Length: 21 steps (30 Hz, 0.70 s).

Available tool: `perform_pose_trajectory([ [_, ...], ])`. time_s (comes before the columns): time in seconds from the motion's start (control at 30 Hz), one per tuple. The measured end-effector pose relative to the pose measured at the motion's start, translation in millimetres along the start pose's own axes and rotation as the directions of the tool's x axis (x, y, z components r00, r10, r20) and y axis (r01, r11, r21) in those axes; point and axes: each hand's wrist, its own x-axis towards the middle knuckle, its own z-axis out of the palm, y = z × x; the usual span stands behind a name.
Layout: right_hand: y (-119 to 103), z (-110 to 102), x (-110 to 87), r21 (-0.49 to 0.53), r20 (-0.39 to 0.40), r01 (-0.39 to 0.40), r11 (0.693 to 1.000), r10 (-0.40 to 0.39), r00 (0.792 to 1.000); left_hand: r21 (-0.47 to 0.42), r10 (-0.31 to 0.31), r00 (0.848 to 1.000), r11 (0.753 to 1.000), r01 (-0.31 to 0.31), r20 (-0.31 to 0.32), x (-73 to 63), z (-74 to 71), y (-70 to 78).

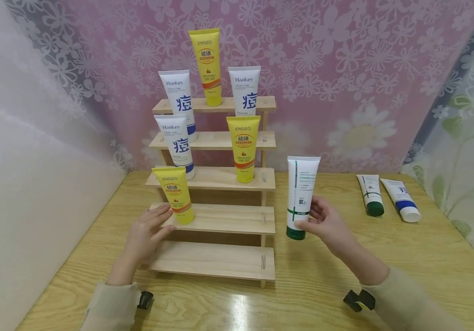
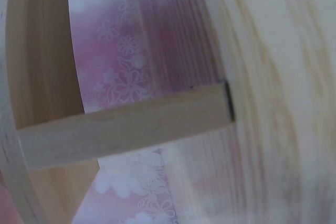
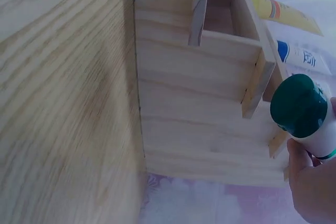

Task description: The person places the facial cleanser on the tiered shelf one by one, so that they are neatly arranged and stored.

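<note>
My right hand (image 1: 329, 224) grips a white tube with a green cap (image 1: 303, 193), cap down, raised beside the wooden tiered stand (image 1: 216, 255). In the right wrist view the tube's green cap (image 3: 299, 106) points toward the camera, past the stand's side. My left hand (image 1: 148, 232) rests at the left end of the second step from the bottom, fingers extended. Its fingertips lie close beside a yellow tube (image 1: 175, 195) standing there. Only the stand's wooden boards (image 2: 273, 98) fill the left wrist view; the hand is hidden there.
Higher steps carry more yellow tubes (image 1: 244, 147) and white-and-blue tubes (image 1: 177, 142). At the table's back right lie a white tube with a green cap (image 1: 370, 194) and a white-and-blue tube (image 1: 401, 200). A pink flowered curtain (image 1: 315, 92) hangs behind the stand.
</note>
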Motion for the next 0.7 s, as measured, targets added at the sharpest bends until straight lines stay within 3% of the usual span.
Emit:
perform_pose_trajectory([
  [0.7,-12.8,45.4,19.6,0.003,0.050,0.011,1.000,-0.011,0.999,-0.001,0.013,1.000,1.000,-0.013,-0.007,0.6,-0.9,0.7],
])
